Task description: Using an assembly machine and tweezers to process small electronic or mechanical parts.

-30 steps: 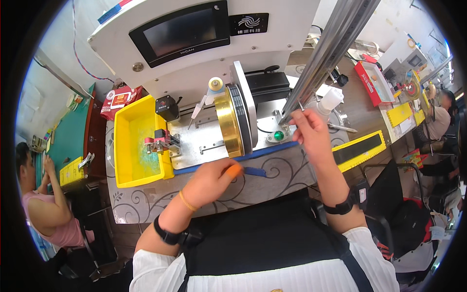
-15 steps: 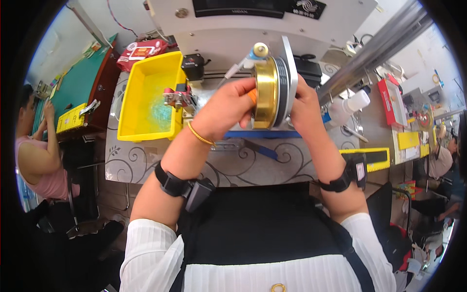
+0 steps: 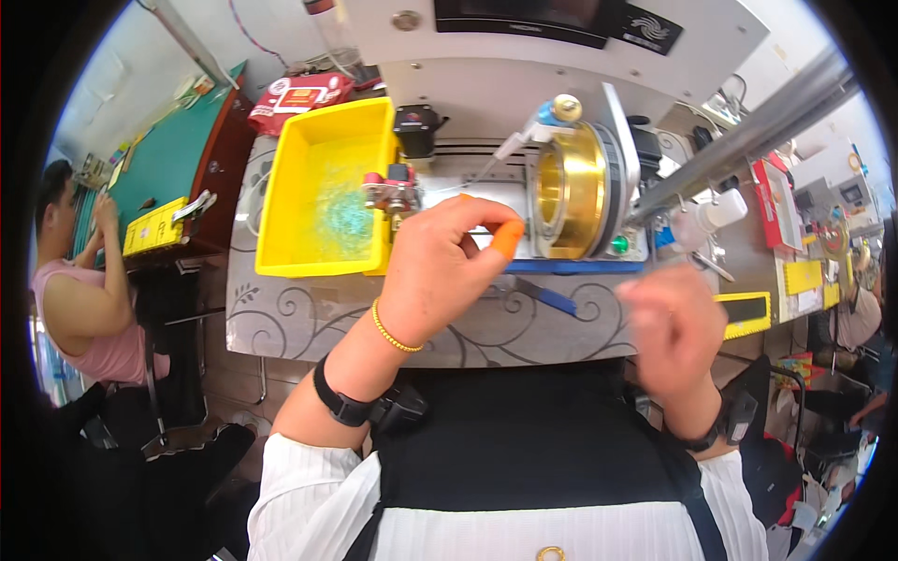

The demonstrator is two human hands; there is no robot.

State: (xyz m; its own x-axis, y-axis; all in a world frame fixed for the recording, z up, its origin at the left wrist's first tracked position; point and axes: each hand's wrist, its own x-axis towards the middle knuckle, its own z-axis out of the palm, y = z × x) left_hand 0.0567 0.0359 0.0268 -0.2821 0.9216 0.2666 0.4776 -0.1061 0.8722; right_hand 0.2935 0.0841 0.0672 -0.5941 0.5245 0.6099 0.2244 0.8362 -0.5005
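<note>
My left hand (image 3: pixel 444 266) is over the near edge of the machine, left of the gold ring-shaped drum (image 3: pixel 571 192). Its thumb and index fingertips come together in a pinch at an orange finger cover (image 3: pixel 507 240). Anything tiny between the tips cannot be made out. My right hand (image 3: pixel 678 327) hangs in the air at the right, over the table's front edge, apart from the drum. Motion blur smears its fingers. A black belt-like band and a grey plate back the drum. Left of it sits a small red and metal roller device (image 3: pixel 393 192).
A yellow bin (image 3: pixel 323 262) holding a greenish clear tangle stands left of the machine. A blue-handled tool (image 3: pixel 545 296) lies on the patterned tabletop. To the right are a white-capped bottle (image 3: pixel 711 220) and a slanting metal pole (image 3: pixel 739 140). Another person (image 3: pixel 79 280) sits far left.
Both hands have come away from the drum. My left hand moved nearer to me, while my right hand dropped toward the lower right. The view shifted, moving the scene rightward.
</note>
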